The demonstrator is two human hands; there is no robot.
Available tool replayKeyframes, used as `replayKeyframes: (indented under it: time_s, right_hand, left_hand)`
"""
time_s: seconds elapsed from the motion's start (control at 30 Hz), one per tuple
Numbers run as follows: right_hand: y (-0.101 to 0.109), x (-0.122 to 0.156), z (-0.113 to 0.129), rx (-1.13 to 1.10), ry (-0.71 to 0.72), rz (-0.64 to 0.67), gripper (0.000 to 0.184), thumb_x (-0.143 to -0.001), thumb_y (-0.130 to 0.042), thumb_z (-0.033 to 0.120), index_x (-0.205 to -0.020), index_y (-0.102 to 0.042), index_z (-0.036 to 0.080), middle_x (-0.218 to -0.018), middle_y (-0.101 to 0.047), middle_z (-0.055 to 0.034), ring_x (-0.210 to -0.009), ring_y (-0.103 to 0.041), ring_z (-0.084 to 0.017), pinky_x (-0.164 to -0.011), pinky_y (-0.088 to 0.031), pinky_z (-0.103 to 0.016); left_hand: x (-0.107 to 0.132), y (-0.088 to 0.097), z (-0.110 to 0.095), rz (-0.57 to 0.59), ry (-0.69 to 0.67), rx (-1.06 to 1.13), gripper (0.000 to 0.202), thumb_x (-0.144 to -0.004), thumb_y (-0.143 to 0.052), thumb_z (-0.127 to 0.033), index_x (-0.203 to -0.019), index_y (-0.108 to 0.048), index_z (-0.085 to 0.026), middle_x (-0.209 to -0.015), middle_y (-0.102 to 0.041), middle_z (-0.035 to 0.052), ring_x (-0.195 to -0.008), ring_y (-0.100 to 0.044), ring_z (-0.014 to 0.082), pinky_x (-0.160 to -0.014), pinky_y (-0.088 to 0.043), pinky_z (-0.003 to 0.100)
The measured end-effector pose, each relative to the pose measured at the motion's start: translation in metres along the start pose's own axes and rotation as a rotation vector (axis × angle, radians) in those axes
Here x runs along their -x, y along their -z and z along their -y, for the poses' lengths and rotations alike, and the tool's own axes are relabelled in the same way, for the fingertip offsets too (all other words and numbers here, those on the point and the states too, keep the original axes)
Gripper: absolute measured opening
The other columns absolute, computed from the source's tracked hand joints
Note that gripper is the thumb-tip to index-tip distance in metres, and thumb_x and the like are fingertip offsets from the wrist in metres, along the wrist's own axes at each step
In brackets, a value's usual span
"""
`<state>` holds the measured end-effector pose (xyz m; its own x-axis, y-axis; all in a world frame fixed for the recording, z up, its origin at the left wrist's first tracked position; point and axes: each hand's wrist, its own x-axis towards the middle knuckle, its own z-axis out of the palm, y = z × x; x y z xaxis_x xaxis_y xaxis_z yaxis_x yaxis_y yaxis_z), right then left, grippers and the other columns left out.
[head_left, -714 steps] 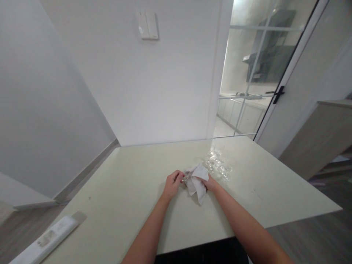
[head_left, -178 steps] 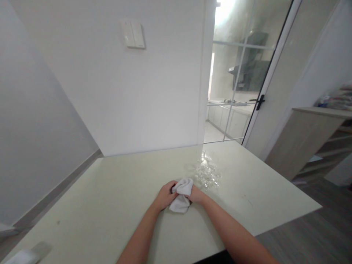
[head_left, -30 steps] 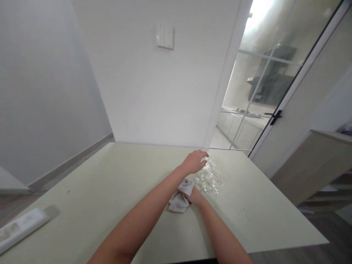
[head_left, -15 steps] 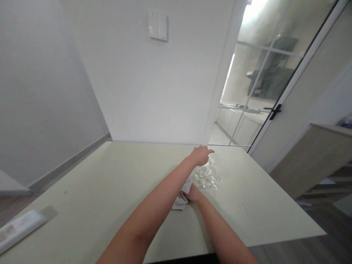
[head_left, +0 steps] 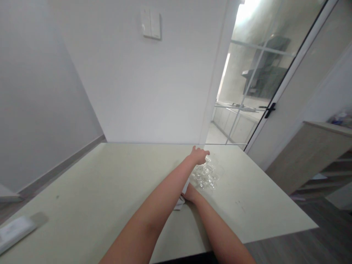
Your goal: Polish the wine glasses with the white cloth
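My left hand (head_left: 199, 156) reaches across my right arm to the far end of a cluster of clear glassware (head_left: 205, 176). Its fingers are bent down over a clear glass (head_left: 208, 159) at the back; the contact is partly hidden by the hand. Lower down, my right hand (head_left: 189, 193) is closed on a light grey cloth (head_left: 179, 202), left of the cluster. My left forearm covers part of the cloth. The glass pieces stand close together, and their exact shapes are hard to make out.
The pale table (head_left: 110, 190) meets a white wall with a light switch (head_left: 151, 24). A white box-like object (head_left: 16, 231) lies at the front left. At the right are a glass-paned door with a black handle (head_left: 270, 110) and a wooden shelf unit (head_left: 299, 154).
The left hand stays at the back glass, with its stretched index finger now more bent. The right hand keeps the cloth, less of which shows. The whole view has shifted slightly.
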<state>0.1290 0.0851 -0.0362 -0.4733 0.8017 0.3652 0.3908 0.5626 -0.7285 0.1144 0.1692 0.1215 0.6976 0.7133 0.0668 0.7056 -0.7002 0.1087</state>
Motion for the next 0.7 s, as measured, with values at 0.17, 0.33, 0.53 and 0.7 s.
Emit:
replayKeyframes:
  time_s: [0.17,0.33,0.53,0.7]
  right_hand:
    - [0.001,-0.002,0.001,0.046,0.047,0.025,0.027,-0.083,-0.051,0.018,-0.103,-0.067,0.022,-0.109,-0.070,-0.0080,-0.119,-0.057,-0.027,-0.109,-0.037,-0.047]
    - [0.002,-0.005,-0.002,0.117,0.186,0.133,0.025,-0.080,-0.049,0.015,-0.086,-0.072,0.023,-0.098,-0.073,-0.0046,-0.111,-0.061,-0.025,-0.108,-0.038,-0.045]
    - [0.001,0.000,-0.006,0.099,0.153,0.085,0.023,-0.078,-0.051,0.016,-0.085,-0.072,0.022,-0.107,-0.072,-0.0076,-0.111,-0.062,-0.026,-0.106,-0.039,-0.046]
    - [-0.001,-0.001,-0.006,-0.016,0.109,0.089,0.023,-0.081,-0.050,0.022,-0.088,-0.072,0.021,-0.107,-0.072,-0.0076,-0.106,-0.064,-0.023,-0.102,-0.044,-0.042]
  left_hand:
    - [-0.003,0.001,0.010,-0.064,0.054,0.036,0.045,-0.077,-0.055,-0.011,-0.119,-0.058,-0.027,-0.101,-0.072,0.0089,-0.100,-0.064,0.0251,-0.107,-0.021,0.054]
    - [0.012,0.013,0.038,-0.101,0.111,0.045,0.029,-0.078,-0.059,-0.016,-0.105,-0.064,-0.025,-0.097,-0.073,0.0051,-0.102,-0.063,0.0222,-0.109,-0.022,0.050]
    - [0.064,0.042,0.092,-0.166,0.239,0.036,0.017,-0.082,-0.057,-0.025,-0.097,-0.065,-0.022,-0.094,-0.073,0.0037,-0.099,-0.064,0.0221,-0.108,-0.023,0.050]
    - [0.129,0.060,0.131,-0.206,0.388,-0.004,0.014,-0.083,-0.057,-0.028,-0.094,-0.064,-0.024,-0.092,-0.073,0.0011,-0.097,-0.064,0.0204,-0.107,-0.023,0.047]
